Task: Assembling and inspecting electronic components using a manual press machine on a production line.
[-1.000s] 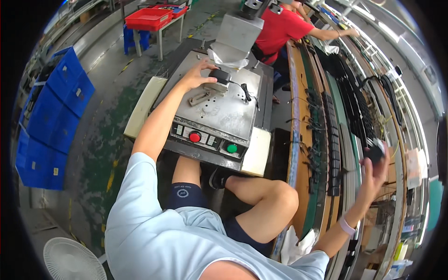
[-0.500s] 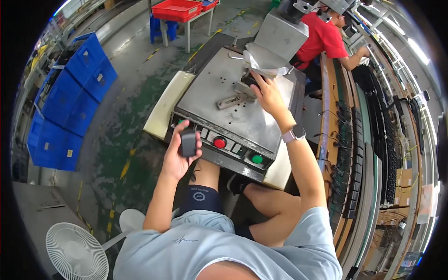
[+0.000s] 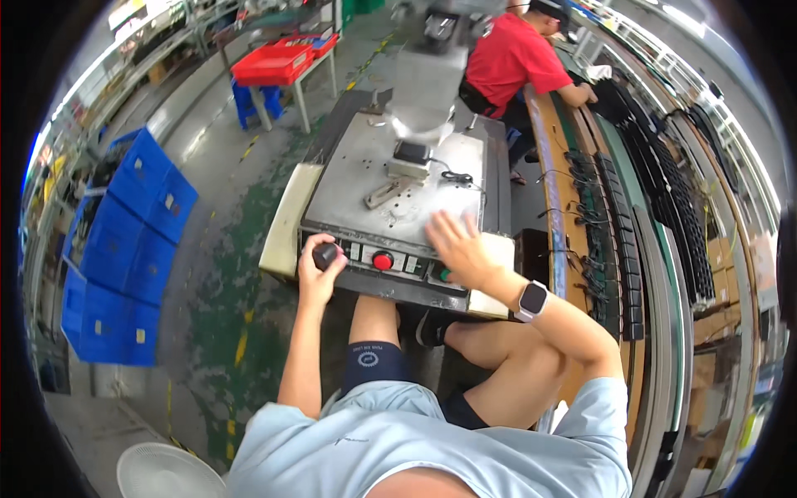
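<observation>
Left hand [image 3: 312, 272] gripped a black block [image 3: 325, 256], thumb and fingers wrapped about its sides, just left of the red button [image 3: 383, 261] on the machine's front panel. Whether that block also touched the panel could not be told.

Right hand [image 3: 465, 251] was spread wide and slightly blurred, to the right of the red button, with its fingers over the near edge of the metal tabletop [image 3: 344, 189] and its lower side close by a green button [image 3: 445, 275]; contact with either could not be made out. A watch [image 3: 533, 299] sat on that wrist.

Beyond the red button and a little to its right, a second black block [image 3: 412, 152] rested on a metal fixture [image 3: 407, 169], apart from both hands. Its dark cable [image 3: 456, 177] lay bunched on the tabletop, to the right of that block. A slotted bracket [image 3: 388, 193] lay between the red button and the fixture, and a blurred metal head [image 3: 429, 79] rose farther beyond.

Well to the right of the red button ran a row of black blocks [image 3: 624, 241]; well to its left stood blue bins [image 3: 124, 257]. A person in a red shirt [image 3: 515, 56] worked far beyond it, to the right.
</observation>
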The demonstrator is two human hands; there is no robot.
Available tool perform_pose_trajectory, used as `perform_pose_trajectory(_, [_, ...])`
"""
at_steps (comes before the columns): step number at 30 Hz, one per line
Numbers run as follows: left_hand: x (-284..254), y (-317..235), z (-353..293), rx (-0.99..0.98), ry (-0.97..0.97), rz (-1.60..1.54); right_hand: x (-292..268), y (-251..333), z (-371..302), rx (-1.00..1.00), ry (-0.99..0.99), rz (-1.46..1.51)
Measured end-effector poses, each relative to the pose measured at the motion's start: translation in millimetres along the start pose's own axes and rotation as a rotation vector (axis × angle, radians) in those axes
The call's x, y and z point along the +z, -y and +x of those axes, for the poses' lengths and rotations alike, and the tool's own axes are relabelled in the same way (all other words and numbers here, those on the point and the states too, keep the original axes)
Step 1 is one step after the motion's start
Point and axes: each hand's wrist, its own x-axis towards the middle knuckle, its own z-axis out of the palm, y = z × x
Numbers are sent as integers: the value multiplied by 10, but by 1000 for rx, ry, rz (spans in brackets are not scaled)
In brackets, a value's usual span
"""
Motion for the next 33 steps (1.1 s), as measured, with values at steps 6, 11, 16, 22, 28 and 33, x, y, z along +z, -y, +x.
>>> perform_pose_trajectory(6, [991,-1509,173,99,382,-373,-868,115,-82,-11,-58,1793])
perform_pose_trajectory(11, [792,-1285,-96,-33,616,-391,-1274,-794,-1268,370,-546,982])
perform_pose_trajectory(16, [683,-703,-467,-412,726,-493,-1227,-1636,-3659,1411,-300,343])
perform_pose_trajectory(22, [744,-518,-710,-518,841,-428,-574,-1471,-5303,1870,257,-355])
perform_pose_trajectory(28, [1355,-860,-403,-344,983,-380,255,-1216,-3911,1596,67,217])
perform_pose_trajectory(33, [1002,-991,-225,-285,914,-390,-312,-1033,-3885,1532,-126,270])
